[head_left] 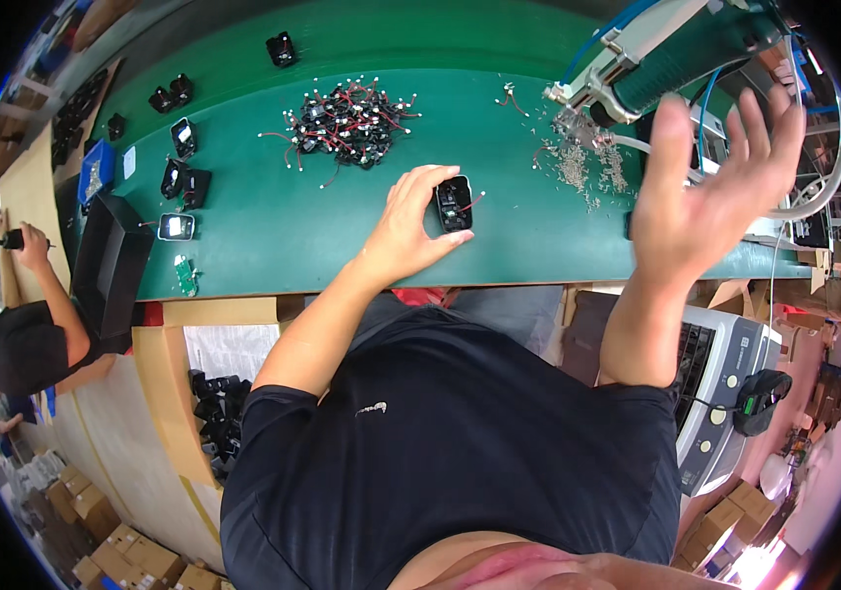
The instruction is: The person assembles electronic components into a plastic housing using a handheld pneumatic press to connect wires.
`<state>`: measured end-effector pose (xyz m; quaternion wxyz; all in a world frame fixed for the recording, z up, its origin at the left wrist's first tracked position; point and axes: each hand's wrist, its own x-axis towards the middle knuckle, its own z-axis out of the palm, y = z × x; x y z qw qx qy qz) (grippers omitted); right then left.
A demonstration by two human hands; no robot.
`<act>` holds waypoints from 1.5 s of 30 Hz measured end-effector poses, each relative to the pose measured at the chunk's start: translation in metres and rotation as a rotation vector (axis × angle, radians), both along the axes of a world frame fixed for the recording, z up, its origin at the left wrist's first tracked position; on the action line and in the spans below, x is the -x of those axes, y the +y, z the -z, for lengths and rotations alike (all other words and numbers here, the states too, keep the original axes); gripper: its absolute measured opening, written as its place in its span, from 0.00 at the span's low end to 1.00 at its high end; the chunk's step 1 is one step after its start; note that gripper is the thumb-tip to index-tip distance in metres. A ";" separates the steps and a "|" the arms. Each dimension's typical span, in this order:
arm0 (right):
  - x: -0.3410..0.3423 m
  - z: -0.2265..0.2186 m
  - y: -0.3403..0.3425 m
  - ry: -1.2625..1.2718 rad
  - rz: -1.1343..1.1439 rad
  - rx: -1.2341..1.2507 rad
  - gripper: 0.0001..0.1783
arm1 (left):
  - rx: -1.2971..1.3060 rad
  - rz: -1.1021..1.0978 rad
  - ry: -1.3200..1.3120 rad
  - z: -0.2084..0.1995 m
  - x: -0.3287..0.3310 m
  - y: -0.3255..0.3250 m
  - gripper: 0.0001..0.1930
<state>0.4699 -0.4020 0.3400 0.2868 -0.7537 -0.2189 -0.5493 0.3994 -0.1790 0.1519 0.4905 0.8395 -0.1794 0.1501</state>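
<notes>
My left hand (410,224) grips a small black rectangular housing (455,204) with a red wire, holding it against the green work surface (273,236). My right hand (710,182) is raised with fingers spread, holding nothing, just below a hanging powered screwdriver (637,54) with blue and white hoses. A pile of small black parts with red wires (347,123) lies beyond the left hand. Loose screws (582,162) are scattered near the screwdriver tip.
Several black housings (182,177) lie at the left of the green surface, with a blue bin (98,169) and a black tray (111,261). Another person (27,324) works at the far left. A cardboard box of black parts (219,418) and a grey machine (725,379) sit below the bench.
</notes>
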 end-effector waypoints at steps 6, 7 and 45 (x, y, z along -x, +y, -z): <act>-0.021 -0.016 0.002 0.497 -0.567 -0.564 0.28 | -0.082 -0.016 -0.025 0.011 -0.001 -0.004 0.28; -0.021 -0.013 0.005 0.492 -0.658 -0.584 0.32 | -0.086 -0.024 -0.035 0.013 0.000 -0.004 0.26; 0.017 -0.013 0.060 0.654 -1.175 -1.024 0.58 | -0.092 -0.052 -0.014 0.008 0.002 -0.004 0.35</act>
